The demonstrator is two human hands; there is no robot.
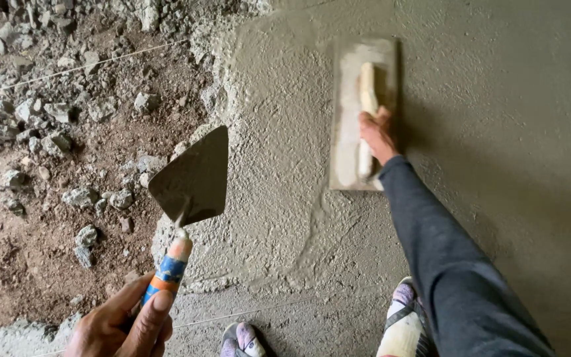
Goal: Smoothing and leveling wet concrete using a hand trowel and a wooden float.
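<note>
My right hand point(377, 134), on a dark-sleeved arm, grips the pale handle of a rectangular plastering float point(346, 112) that lies flat against a wet grey cement surface point(497, 132). At the lower left, my left hand point(123, 324) holds a pointed trowel point(193, 175) by its orange, blue and white handle. The trowel's dark blade points up and hovers over the rough edge of the cement. A coarser, stippled patch of cement point(272, 165) lies between the trowel and the float.
Loose stones and reddish-brown soil point(54, 152) fill the left side. A thin taut string point(87, 65) crosses the rubble. My feet point(401, 320) in socks and sandals show at the bottom edge.
</note>
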